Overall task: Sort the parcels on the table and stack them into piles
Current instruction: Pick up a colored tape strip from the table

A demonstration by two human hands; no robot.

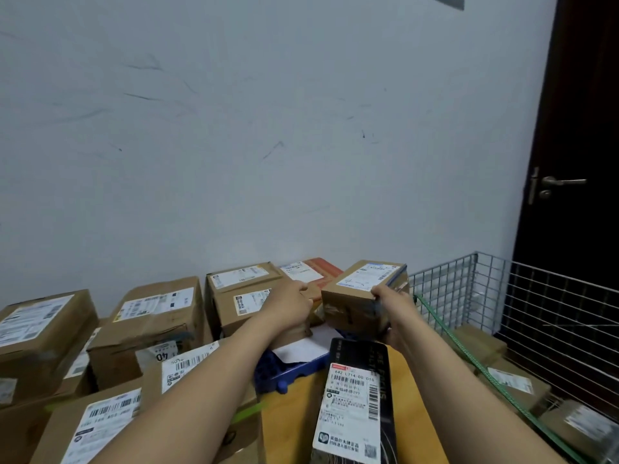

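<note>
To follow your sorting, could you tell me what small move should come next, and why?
Probably set the cardboard box, gripped by the right hand, down flat beside the orange parcel: it is tilted over the blue tray, not yet settled.

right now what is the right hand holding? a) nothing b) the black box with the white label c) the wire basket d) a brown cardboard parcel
d: the right hand grips the near corner of the brown cardboard parcel; the black box lies nearer the camera.
</note>
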